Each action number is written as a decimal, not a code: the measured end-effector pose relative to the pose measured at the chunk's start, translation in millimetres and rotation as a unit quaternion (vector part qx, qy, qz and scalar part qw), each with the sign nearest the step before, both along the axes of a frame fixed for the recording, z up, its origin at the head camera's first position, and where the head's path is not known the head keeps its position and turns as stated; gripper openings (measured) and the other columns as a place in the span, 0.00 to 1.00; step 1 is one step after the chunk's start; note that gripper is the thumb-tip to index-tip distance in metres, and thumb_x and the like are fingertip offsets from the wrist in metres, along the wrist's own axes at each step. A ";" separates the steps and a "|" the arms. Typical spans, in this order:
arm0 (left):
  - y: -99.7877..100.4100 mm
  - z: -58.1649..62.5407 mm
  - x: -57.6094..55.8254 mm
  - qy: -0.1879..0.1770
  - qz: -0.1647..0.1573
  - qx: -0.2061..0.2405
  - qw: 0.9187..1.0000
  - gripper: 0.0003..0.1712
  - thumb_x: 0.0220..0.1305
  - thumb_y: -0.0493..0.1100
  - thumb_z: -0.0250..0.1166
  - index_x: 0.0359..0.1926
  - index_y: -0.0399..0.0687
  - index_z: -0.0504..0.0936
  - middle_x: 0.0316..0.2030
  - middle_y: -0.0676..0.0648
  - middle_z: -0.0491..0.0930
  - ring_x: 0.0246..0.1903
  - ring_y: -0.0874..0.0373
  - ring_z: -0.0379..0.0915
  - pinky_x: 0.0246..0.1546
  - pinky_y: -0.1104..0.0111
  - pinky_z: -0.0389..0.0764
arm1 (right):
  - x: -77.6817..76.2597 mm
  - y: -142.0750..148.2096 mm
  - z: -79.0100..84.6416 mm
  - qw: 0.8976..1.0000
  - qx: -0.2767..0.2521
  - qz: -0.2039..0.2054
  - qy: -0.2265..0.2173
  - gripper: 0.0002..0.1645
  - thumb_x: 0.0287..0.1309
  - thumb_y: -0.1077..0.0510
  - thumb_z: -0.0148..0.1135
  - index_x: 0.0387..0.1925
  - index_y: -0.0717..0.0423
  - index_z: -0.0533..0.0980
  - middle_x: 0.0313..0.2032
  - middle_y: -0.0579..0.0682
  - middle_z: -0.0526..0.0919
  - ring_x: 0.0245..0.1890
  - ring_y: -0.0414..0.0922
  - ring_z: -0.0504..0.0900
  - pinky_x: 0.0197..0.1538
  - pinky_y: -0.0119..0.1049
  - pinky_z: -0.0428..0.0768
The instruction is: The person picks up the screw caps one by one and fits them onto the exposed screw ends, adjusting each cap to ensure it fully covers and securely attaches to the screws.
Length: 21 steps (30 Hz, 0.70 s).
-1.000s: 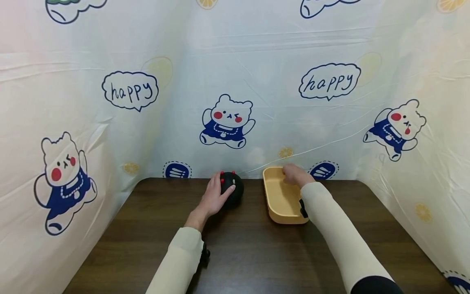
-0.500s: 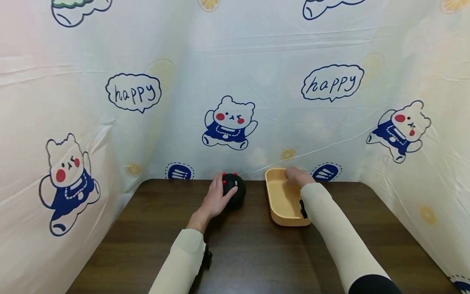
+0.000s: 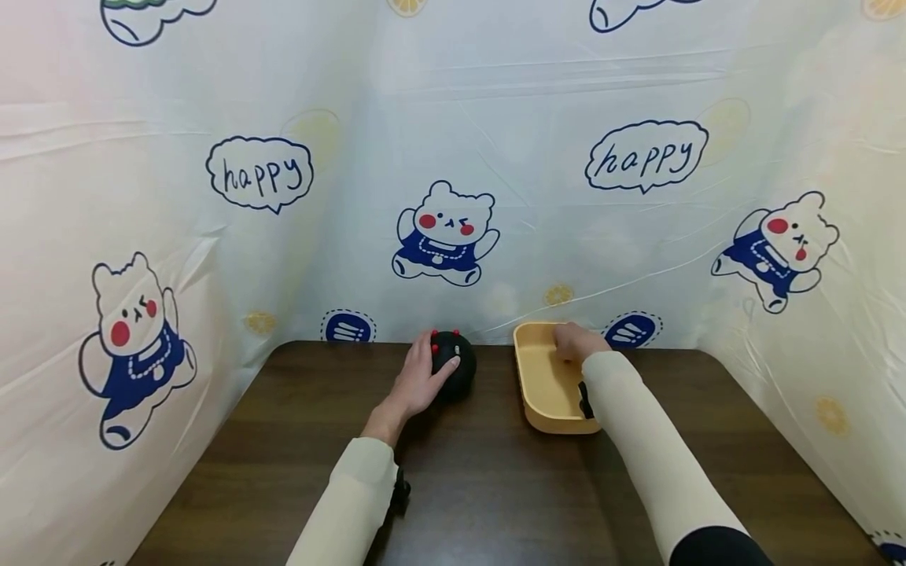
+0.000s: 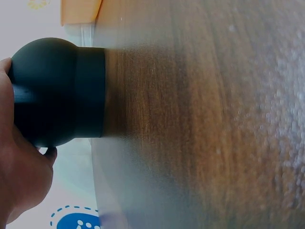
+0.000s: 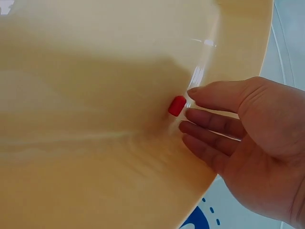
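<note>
My left hand (image 3: 418, 379) grips a black ball-shaped holder (image 3: 456, 379) from its left side, thumb in front, in the head view. The holder stands upright; a short round base (image 4: 89, 93) shows under it in the left wrist view. Small red pegs (image 3: 435, 347) and one pale piece stick out of its top. My right hand (image 5: 262, 138) reaches over the rim of a yellow tray (image 3: 550, 384), fingers loosely bent. Just beyond its fingertips, a small red peg (image 5: 177, 106) lies in the tray's corner. Whether a fingertip touches the peg cannot be told.
Both things stand near the back edge of a dark wooden table (image 3: 495, 487), the tray to the right of the holder. Directly behind the table hangs a pale printed curtain (image 3: 531, 157), which also closes in both sides.
The head view has shifted slightly. Against the table, both hands, the holder and the tray stay in nearly the same places.
</note>
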<state>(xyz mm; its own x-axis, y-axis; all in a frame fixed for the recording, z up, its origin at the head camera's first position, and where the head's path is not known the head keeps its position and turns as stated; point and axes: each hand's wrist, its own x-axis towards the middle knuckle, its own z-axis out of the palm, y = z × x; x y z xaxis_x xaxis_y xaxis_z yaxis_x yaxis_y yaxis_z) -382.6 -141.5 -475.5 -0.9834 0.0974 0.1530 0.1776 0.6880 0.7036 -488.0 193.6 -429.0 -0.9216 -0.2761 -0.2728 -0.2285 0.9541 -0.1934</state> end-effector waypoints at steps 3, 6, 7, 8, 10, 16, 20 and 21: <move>0.1 1.0 0.6 0.003 -0.003 0.002 1.000 0.55 0.69 0.74 0.53 0.82 0.51 0.42 0.81 0.44 0.44 0.77 0.44 0.45 0.71 0.35 0.55 | 1.3 2.2 -0.7 1.000 -0.011 0.003 -0.010 0.14 0.59 0.71 0.57 0.24 0.54 0.67 0.21 0.50 0.65 0.20 0.45 0.64 0.23 0.35 0.64; 0.2 1.1 0.8 0.005 -0.003 0.002 1.000 0.54 0.70 0.73 0.53 0.82 0.51 0.43 0.81 0.44 0.44 0.77 0.45 0.45 0.71 0.36 0.55 | 5.7 2.1 1.0 0.999 -0.025 0.016 -0.019 0.23 0.54 0.74 0.55 0.17 0.49 0.58 0.17 0.46 0.54 0.18 0.43 0.52 0.22 0.34 0.55; 0.2 1.5 1.0 0.005 -0.003 0.003 1.000 0.53 0.70 0.73 0.53 0.82 0.51 0.43 0.81 0.44 0.44 0.77 0.45 0.45 0.71 0.36 0.55 | 7.5 1.6 2.3 0.999 -0.028 0.019 -0.020 0.25 0.52 0.75 0.55 0.15 0.48 0.56 0.17 0.45 0.51 0.18 0.43 0.49 0.22 0.35 0.53; 0.2 1.7 1.0 0.004 -0.003 0.002 1.000 0.53 0.70 0.73 0.53 0.82 0.52 0.43 0.81 0.44 0.44 0.77 0.45 0.45 0.71 0.36 0.55 | 8.8 1.0 3.3 0.999 -0.029 0.022 -0.020 0.27 0.50 0.75 0.55 0.14 0.47 0.55 0.16 0.45 0.50 0.18 0.42 0.47 0.22 0.35 0.51; 0.1 2.2 1.5 0.003 -0.002 0.003 1.000 0.54 0.70 0.73 0.53 0.82 0.51 0.43 0.81 0.44 0.44 0.77 0.44 0.44 0.71 0.36 0.55 | 12.3 -0.9 6.2 0.999 -0.028 0.024 -0.022 0.29 0.47 0.76 0.56 0.12 0.46 0.54 0.15 0.44 0.49 0.17 0.42 0.46 0.21 0.34 0.50; 0.3 1.8 2.7 -0.003 -0.003 0.005 1.000 0.54 0.69 0.74 0.53 0.82 0.53 0.42 0.81 0.44 0.43 0.77 0.44 0.45 0.70 0.35 0.56 | 20.0 -7.7 10.6 0.998 -0.019 0.031 -0.049 0.24 0.50 0.75 0.60 0.11 0.52 0.64 0.12 0.46 0.63 0.14 0.40 0.55 0.18 0.32 0.55; -0.4 0.9 2.0 -0.001 -0.001 0.005 1.000 0.55 0.69 0.74 0.53 0.82 0.52 0.42 0.81 0.44 0.44 0.77 0.44 0.45 0.70 0.34 0.56 | 20.2 -12.8 11.8 0.996 -0.028 0.035 -0.082 0.09 0.55 0.70 0.66 0.21 0.62 0.78 0.20 0.52 0.81 0.19 0.43 0.74 0.22 0.33 0.72; -0.8 0.7 1.8 0.000 -0.001 0.005 1.000 0.54 0.69 0.74 0.53 0.82 0.52 0.42 0.81 0.44 0.45 0.77 0.44 0.46 0.70 0.34 0.56 | 20.0 -13.7 11.7 0.994 -0.041 0.036 -0.095 0.06 0.57 0.69 0.66 0.25 0.64 0.80 0.23 0.54 0.84 0.23 0.45 0.79 0.27 0.35 0.78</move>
<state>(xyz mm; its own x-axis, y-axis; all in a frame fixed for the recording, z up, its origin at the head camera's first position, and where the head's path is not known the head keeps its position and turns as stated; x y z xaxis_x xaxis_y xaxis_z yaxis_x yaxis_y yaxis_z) -380.7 -142.3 -474.8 -0.9833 0.0980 0.1532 0.1785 0.6807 0.7105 -468.0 179.9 -417.3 -0.8329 -0.3681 -0.4132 -0.2477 0.9157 -0.3166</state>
